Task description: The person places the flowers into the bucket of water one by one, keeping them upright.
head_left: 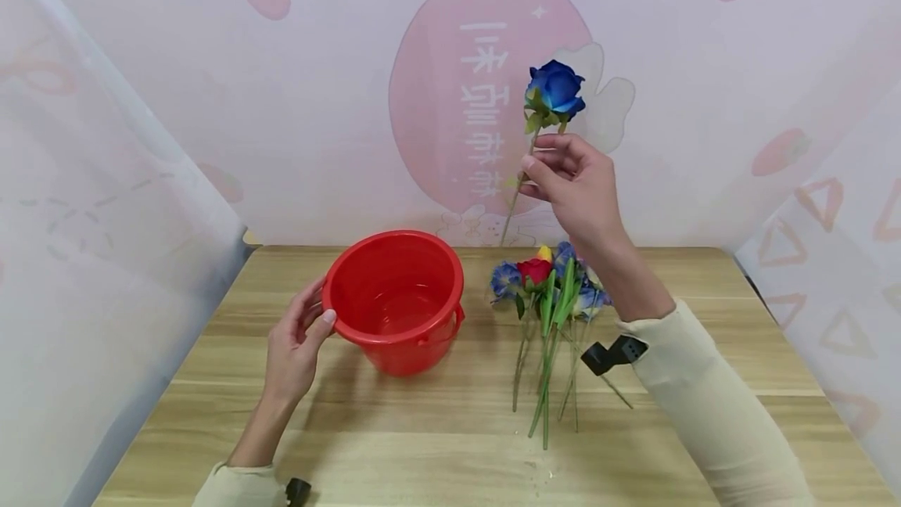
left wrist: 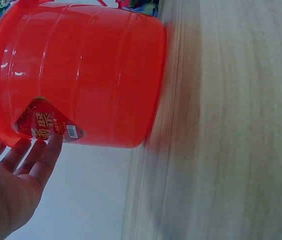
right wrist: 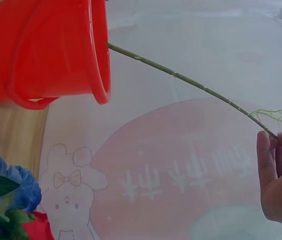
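Observation:
A blue artificial rose (head_left: 555, 89) is held up by my right hand (head_left: 584, 182), with thumb and fingertips pinching its thin stem (right wrist: 190, 81). The stem's lower end points down and overlaps the bucket's mouth in the right wrist view. On the table stands a red plastic bucket (head_left: 403, 357), its open top tilted toward the head camera's view. My left hand (head_left: 296, 346) holds it at the left rim, thumb on the rim and fingers along the outer wall. Near those fingers is a dark red label (left wrist: 45, 120) on the bucket's side.
Right of the bucket lies a bunch of artificial flowers, among them a red rose (head_left: 535, 270) and blue blooms (head_left: 505, 282), stems toward the front. A wooden table (head_left: 422, 460) carries everything. Printed cloth (head_left: 338, 100) hangs behind and at both sides.

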`<state>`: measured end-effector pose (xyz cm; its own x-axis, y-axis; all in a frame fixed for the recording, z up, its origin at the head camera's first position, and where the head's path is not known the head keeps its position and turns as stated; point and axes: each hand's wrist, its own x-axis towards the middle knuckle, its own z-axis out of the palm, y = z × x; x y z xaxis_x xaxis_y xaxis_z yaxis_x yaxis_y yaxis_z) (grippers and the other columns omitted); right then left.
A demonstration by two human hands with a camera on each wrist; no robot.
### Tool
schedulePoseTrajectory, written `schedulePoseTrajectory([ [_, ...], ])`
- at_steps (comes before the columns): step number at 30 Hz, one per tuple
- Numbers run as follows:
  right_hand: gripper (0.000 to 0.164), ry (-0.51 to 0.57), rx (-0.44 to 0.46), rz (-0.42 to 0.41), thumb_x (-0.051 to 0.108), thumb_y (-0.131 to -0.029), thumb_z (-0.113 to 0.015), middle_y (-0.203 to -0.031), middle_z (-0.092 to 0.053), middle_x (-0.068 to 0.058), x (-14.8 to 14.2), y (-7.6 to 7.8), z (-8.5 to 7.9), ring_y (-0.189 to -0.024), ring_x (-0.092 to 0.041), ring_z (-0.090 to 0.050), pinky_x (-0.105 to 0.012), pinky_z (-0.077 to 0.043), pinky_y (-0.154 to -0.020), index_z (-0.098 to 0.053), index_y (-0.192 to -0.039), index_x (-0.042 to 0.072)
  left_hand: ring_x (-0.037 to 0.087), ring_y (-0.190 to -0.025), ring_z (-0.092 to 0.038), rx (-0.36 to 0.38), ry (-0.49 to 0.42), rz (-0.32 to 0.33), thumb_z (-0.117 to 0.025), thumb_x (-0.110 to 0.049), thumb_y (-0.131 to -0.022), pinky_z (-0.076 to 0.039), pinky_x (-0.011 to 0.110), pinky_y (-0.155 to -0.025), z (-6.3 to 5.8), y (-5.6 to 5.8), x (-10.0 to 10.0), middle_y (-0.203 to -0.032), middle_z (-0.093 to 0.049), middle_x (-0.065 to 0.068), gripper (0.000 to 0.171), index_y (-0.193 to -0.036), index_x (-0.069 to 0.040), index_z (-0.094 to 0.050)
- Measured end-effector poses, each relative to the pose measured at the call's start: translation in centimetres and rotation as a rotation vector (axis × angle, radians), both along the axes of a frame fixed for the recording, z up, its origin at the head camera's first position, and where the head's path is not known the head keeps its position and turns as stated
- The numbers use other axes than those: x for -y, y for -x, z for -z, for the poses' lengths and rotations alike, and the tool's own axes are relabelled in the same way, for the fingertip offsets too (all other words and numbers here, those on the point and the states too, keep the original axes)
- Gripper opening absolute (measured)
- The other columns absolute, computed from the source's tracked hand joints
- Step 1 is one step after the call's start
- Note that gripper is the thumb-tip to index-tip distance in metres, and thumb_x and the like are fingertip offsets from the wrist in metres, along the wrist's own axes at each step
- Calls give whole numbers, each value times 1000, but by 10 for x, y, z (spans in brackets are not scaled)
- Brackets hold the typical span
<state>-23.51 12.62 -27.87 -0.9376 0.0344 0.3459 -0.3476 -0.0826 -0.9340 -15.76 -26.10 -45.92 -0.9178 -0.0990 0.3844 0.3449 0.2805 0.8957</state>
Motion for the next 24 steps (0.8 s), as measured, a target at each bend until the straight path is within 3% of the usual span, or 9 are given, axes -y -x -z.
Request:
schedulePoseTrajectory([
  [10,30,-15,-63,-13,4,-102,-71,-98,-72,0,32,13,-3,-83,-12,-75,-29,-68,-81,-66,-131,-1,10,-123,-69,8,-5,-4,-62,-6,-106,-63,17,-86,0,-3,2,-145,-64,13,53,-158,-12,-53],
  [17,30,-35,-46,-51,4,-102,-71,-109,-72,-15,57,18,4,-88,-14,-76,-30,-68,-83,-66,-131,0,11,-123,-69,5,-14,0,-63,-5,-106,-63,17,-86,-1,-3,3,-144,-64,8,53,-158,-11,-53],
  [24,29,-65,-33,-105,3,-101,-72,-105,-71,-11,78,23,15,-87,-14,-74,-32,-68,-81,-67,-130,-2,10,-123,-70,4,-27,11,-62,-4,-106,-63,18,-87,1,-1,1,-144,-64,12,53,-158,-10,-53],
])
